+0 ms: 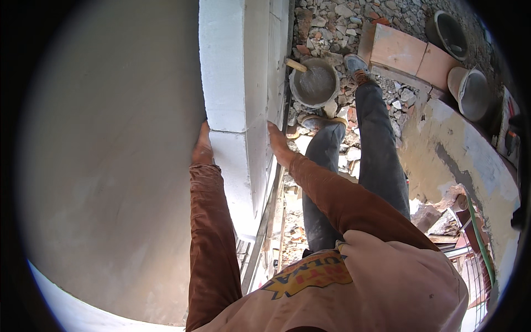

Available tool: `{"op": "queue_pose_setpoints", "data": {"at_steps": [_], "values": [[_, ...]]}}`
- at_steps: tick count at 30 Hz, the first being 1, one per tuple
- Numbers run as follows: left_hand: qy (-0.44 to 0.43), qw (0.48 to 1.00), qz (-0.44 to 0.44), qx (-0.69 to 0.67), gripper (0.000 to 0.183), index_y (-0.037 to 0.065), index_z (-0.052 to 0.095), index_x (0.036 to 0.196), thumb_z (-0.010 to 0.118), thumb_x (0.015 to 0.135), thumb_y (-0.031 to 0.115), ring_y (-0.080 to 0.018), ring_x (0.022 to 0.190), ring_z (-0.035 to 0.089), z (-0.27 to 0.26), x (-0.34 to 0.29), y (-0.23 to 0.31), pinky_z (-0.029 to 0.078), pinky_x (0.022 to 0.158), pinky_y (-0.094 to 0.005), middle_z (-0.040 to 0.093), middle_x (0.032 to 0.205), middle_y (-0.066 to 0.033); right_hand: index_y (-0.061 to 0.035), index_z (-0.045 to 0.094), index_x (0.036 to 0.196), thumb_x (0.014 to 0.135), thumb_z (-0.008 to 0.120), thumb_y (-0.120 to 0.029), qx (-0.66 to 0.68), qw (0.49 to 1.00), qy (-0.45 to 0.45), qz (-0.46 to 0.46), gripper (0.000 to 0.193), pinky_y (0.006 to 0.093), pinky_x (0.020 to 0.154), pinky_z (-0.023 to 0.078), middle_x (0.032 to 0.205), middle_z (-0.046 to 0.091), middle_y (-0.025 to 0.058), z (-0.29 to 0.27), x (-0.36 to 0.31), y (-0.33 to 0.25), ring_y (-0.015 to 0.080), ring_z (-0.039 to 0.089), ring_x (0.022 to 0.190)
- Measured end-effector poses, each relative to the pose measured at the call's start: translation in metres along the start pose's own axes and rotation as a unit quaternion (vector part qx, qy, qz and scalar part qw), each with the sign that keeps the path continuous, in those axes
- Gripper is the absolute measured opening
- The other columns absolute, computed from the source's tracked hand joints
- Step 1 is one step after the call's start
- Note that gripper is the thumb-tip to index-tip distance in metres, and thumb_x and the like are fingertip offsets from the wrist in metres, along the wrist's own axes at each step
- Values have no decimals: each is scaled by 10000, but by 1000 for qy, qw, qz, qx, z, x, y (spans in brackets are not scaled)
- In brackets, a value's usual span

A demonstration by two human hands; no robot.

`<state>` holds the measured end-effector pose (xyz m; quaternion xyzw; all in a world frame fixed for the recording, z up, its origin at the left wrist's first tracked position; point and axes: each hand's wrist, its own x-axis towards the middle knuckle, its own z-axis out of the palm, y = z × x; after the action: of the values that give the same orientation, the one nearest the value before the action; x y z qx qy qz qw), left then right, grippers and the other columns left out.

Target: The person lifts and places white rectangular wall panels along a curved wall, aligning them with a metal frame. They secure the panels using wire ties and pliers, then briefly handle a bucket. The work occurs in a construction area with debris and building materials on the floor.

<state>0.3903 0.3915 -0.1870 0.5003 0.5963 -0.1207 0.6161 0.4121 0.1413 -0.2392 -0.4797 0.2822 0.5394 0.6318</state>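
Note:
My left hand presses against the left side of a pale block, close to the grey plastered wall; its fingers are partly hidden. On the opposite side, my right hand lies against the block's side face, fingertips turned toward the block. The two hands hold it between them, near the thin joint where it meets another pale block. Both forearms, in brown sleeves, come up from the lower edge.
Broken rubble covers the ground by my feet. A mortar bucket with a wooden-handled tool stands there. To the right are pinkish blocks, a dark bucket, a pale bucket and a broken plastered wall.

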Motion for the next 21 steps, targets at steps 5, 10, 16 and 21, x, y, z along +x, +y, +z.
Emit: {"op": "queue_pose_setpoints", "data": {"at_steps": [5,10,16,21], "values": [[6,1000,-9,18,601,83,574,1359,486,959,523,-241,1172,584,-12,3,-6,447,1014,-358,637,1289,-66,-155,272,1567,998,359,-625,63,998,5,17,743,467,1121,291,1574,328,72,-8,14,-2,253,359,1388],[14,1000,-10,24,610,101,560,1376,459,966,541,-239,1171,591,-20,3,-16,457,1014,-371,641,1287,-68,-183,120,1600,976,307,-700,36,993,-82,75,831,477,1194,177,1660,149,46,-21,18,-26,242,187,1504],[15,999,0,30,619,119,547,1394,434,972,557,-237,1172,596,-22,7,-14,467,1014,-384,643,1287,-69,-191,62,1602,967,254,-728,4,986,-127,103,854,491,1210,114,1673,48,19,-22,19,-36,209,67,1530],[19,999,5,32,618,114,548,1392,443,970,553,-238,1180,589,-22,5,-14,460,1020,-381,638,1294,-71,-78,79,1583,961,238,-734,-12,987,-137,86,918,459,1219,83,1656,71,135,-24,18,-35,278,62,1527]]}}
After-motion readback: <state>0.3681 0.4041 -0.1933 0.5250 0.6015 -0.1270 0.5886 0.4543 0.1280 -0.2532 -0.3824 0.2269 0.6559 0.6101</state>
